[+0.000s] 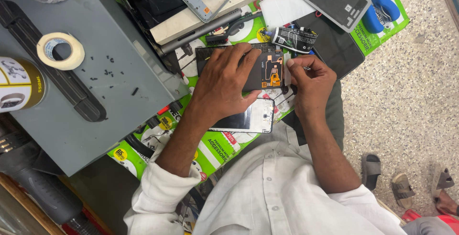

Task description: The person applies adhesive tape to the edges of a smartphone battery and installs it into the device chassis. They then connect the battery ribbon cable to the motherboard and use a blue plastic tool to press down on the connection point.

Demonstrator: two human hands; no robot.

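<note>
White shirt sleeves [267, 201] nearest; you're working both hands on an opened phone panel [267, 70].
Your left hand [224, 84] is lying flat, fingers spread, pressing the dark panel onto the green mat [217, 146]; your right hand [311, 84] is pinching closed at the panel's right edge. White phone [256, 117] is lying just below, tape roll [60, 50] sitting on the grey tabletop [119, 96].

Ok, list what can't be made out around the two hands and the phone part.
- Head view: left hand covers most of the dark phone panel.
- Right hand fingertips pinch something too small to identify.
- White phone: near end hidden under the left wrist.
- Black screws on grey lid: too small.
</note>
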